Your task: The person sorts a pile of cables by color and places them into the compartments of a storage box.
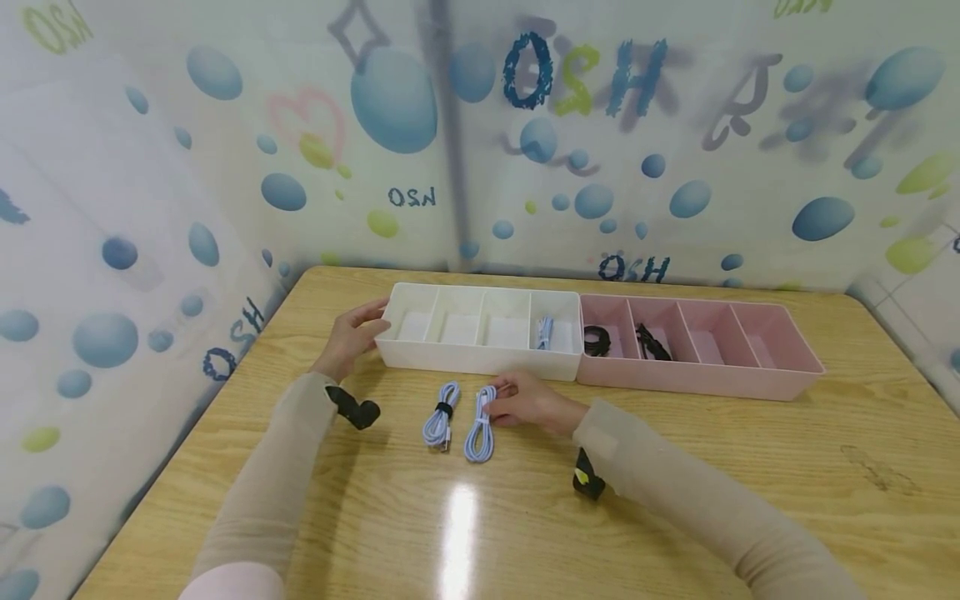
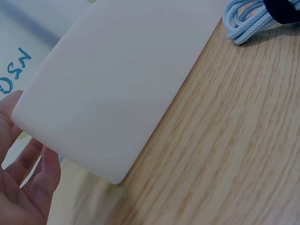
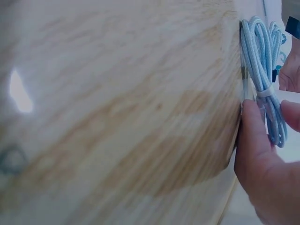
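Note:
My right hand [image 1: 534, 403] pinches a light-blue cable [image 1: 480, 437], coiled into a long bundle with a pale tie, by its right side near the top. In the right wrist view, the bundle [image 3: 262, 61] sits between finger and thumb [image 3: 291, 115]. A second blue cable [image 1: 437, 427], bound with a black strap, lies to its left on the table. My left hand [image 1: 352, 335] rests against the left end of a white divided box [image 1: 457, 358]; a digit touches its rim corner while the other fingers lie beside the end wall. A blue cable [image 1: 545, 332] is in its rightmost compartment.
A pink divided box [image 1: 697, 383] adjoins the white one on the right. Its two left compartments hold a black coiled cable [image 1: 597, 340] and another black cable [image 1: 652, 343]. Both boxes stand toward the back of the wooden table [image 1: 375, 517], before a patterned wall covering [image 1: 510, 200].

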The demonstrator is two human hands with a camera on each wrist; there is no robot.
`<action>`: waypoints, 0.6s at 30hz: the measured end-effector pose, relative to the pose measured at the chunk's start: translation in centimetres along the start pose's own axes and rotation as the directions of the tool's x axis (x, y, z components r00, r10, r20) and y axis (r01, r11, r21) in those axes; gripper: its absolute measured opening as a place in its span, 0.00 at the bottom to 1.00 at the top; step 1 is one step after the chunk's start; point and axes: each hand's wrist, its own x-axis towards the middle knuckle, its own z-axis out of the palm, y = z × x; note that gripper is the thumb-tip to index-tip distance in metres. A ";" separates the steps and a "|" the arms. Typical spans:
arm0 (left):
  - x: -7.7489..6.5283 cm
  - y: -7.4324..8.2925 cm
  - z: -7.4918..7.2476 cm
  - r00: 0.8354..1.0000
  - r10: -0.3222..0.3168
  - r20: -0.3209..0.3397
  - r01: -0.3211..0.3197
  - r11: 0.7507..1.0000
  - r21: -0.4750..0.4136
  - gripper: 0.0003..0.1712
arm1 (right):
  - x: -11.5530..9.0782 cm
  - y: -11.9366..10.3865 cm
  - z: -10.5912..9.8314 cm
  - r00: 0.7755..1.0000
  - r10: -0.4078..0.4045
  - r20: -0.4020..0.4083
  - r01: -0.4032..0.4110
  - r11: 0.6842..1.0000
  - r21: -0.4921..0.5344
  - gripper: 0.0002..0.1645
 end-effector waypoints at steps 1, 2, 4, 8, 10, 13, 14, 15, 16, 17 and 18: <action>0.0 0.0 0.0 1.000 0.000 0.000 0.000 1.000 0.002 0.27 | -0.1 -0.1 0.0 1.000 0.003 0.005 -0.003 1.000 -0.002 0.21; 0.0 0.0 0.0 1.000 -0.001 0.000 0.001 1.000 0.003 0.27 | -0.3 -0.2 -0.1 1.000 -0.004 0.021 0.004 1.000 -0.004 0.21; 0.0 0.1 0.0 1.000 -0.003 0.000 0.003 1.000 0.005 0.27 | -0.6 -0.4 -0.3 0.999 -0.001 0.037 0.001 1.000 -0.010 0.21; 0.0 0.1 0.0 1.000 -0.009 -0.001 0.009 1.000 0.011 0.27 | -1.0 -0.7 -0.2 0.998 0.004 0.055 -0.004 1.000 -0.012 0.21; 0.0 0.2 -0.1 1.000 -0.014 -0.001 0.014 1.000 0.010 0.27 | -1.0 -0.6 -0.1 0.999 0.018 0.050 -0.018 1.000 -0.002 0.21; 0.0 0.2 -0.1 1.000 -0.019 -0.002 0.019 1.000 0.010 0.27 | -0.9 -0.4 0.0 0.998 0.016 0.055 -0.017 1.000 0.007 0.22; 0.0 0.2 0.0 1.000 -0.020 -0.002 0.020 1.000 0.010 0.27 | -0.9 -0.4 0.0 0.998 0.019 0.055 -0.019 1.000 0.013 0.23; 0.0 0.2 0.0 1.000 -0.019 -0.002 0.019 1.000 0.007 0.27 | -1.0 -0.4 0.1 0.998 0.019 0.056 -0.020 1.000 0.017 0.23; 0.0 0.2 0.0 1.000 -0.018 -0.002 0.018 1.000 0.006 0.27 | -1.0 -0.4 0.1 0.998 0.022 0.055 -0.023 0.999 0.023 0.23; 0.0 0.2 0.0 1.000 -0.016 -0.003 0.016 1.000 0.008 0.27 | -1.1 -0.4 0.1 0.998 0.027 0.055 -0.028 0.999 0.030 0.23; 0.0 0.2 0.0 1.000 -0.017 -0.005 0.017 1.000 0.007 0.27 | -1.2 -0.4 0.2 0.998 0.033 0.053 -0.035 0.999 0.038 0.23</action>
